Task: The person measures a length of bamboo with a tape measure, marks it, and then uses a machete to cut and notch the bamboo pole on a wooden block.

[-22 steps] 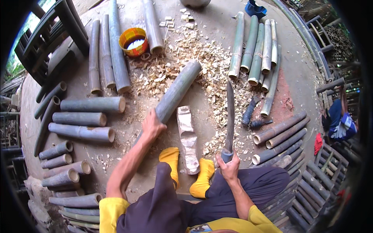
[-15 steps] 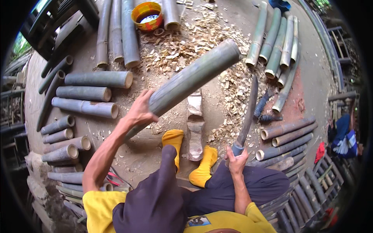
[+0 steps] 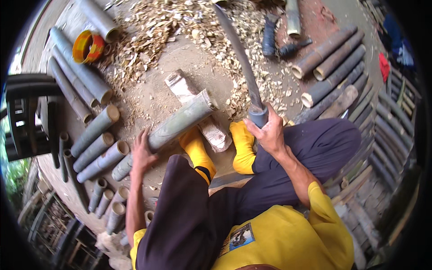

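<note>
My left hand [image 3: 143,152] is wrapped round a grey-green bamboo tube [image 3: 182,122] near its lower left part. The tube slants up to the right, and its far end lies across a notched wooden block [image 3: 217,136] between my feet. In my right hand [image 3: 272,132] is the grey handle of a machete [image 3: 241,56], gripped above my right knee. Its long dark blade points away, up and slightly left, apart from the bamboo. My feet in yellow socks [image 3: 243,146] stand on either side of the block.
Bamboo tubes [image 3: 94,130] lie in groups on the left, with more tubes [image 3: 326,56] on the right. Wood chips [image 3: 148,27] cover the ground ahead. A red-yellow bowl [image 3: 88,47] stands far left. Dark wrapped tools [image 3: 269,38] lie beyond the machete.
My left hand has lowered the bamboo tube from the air onto the block and drawn it nearer. My right hand has risen a little with the machete. The view has turned.
</note>
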Demonstrator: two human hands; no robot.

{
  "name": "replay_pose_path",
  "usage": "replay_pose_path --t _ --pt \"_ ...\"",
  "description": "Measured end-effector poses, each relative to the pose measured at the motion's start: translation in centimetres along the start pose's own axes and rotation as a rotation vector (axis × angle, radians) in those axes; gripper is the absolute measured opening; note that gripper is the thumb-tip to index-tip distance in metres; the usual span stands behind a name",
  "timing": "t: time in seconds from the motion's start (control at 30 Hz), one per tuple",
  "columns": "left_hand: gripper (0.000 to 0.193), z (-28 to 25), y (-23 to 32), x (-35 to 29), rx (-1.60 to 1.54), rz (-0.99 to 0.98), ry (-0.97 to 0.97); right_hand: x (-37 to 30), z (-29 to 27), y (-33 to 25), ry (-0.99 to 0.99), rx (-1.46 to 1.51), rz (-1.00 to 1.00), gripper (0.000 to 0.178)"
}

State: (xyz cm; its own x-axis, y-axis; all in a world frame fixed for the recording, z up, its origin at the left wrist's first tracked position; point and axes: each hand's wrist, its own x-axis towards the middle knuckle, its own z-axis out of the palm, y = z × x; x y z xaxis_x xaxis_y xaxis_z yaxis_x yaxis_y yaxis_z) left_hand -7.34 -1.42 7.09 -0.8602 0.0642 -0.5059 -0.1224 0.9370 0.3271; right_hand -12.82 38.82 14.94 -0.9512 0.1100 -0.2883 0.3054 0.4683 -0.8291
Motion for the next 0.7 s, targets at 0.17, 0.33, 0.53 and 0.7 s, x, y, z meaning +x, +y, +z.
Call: replay_pose_path --t 0.17,0.33,0.53,0.7 --pt "0.087 2.4 10.5 3.2 0.024 0.092 0.281 0.2 0.5 -1.3 -0.104 0.117 0.035 0.033" --pt "0.069 0.0 9.2 4.4 -0.317 0.061 0.034 0.9 0.7 -0.3 -0.117 0.062 0.038 0.033" --pt "0.077 1.4 7.3 3.5 0.003 0.163 0.253 5.1 1.7 3.3 -0.038 -0.087 -0.073 0.039" --pt "0.074 3.4 6.5 3.1 0.078 0.026 0.349 12.7 7.3 5.5 0.069 -0.476 -0.228 0.039"
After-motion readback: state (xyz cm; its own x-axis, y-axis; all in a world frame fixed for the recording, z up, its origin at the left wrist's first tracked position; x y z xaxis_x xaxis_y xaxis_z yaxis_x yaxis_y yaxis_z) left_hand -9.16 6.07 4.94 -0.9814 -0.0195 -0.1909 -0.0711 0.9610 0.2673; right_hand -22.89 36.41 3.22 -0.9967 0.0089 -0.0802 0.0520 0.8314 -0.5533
